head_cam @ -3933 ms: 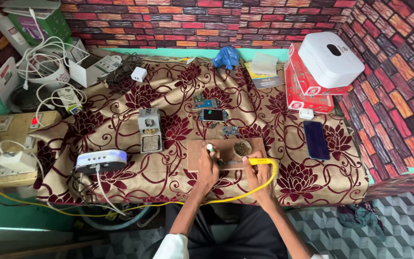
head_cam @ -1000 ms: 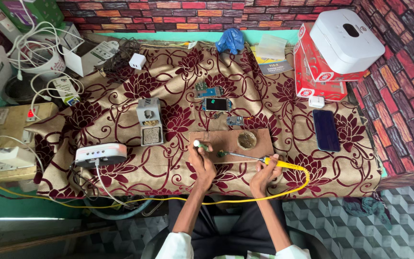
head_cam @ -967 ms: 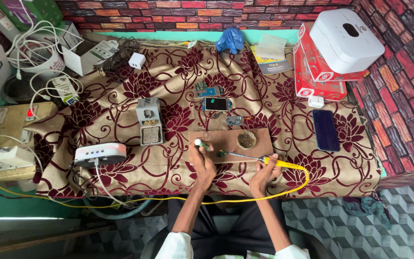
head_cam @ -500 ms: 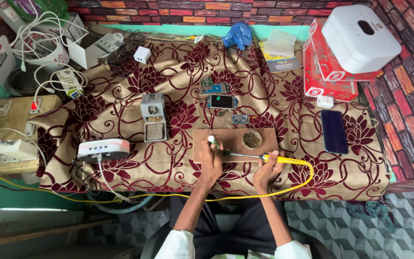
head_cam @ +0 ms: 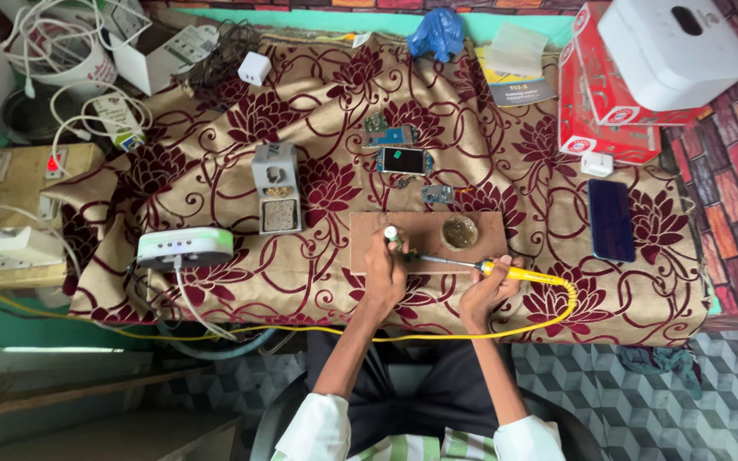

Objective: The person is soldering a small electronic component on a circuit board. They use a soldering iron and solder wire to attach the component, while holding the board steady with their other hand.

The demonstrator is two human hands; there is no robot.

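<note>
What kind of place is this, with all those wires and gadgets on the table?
Probably a small electronics or phone repair bench. The right hand holds a yellow soldering iron over a wooden board, small circuit boards lie on the flowered cloth, and chargers sit nearby.

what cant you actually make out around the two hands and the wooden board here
Head view only:
- What the left hand pinches: only a small white tip shows; the fingers cover the rest.
- The soldering iron tip: too small to tell what it touches on the wooden board.
- The round tin: contents too small to tell.
- The right hand covers part of the iron's yellow handle.
</note>
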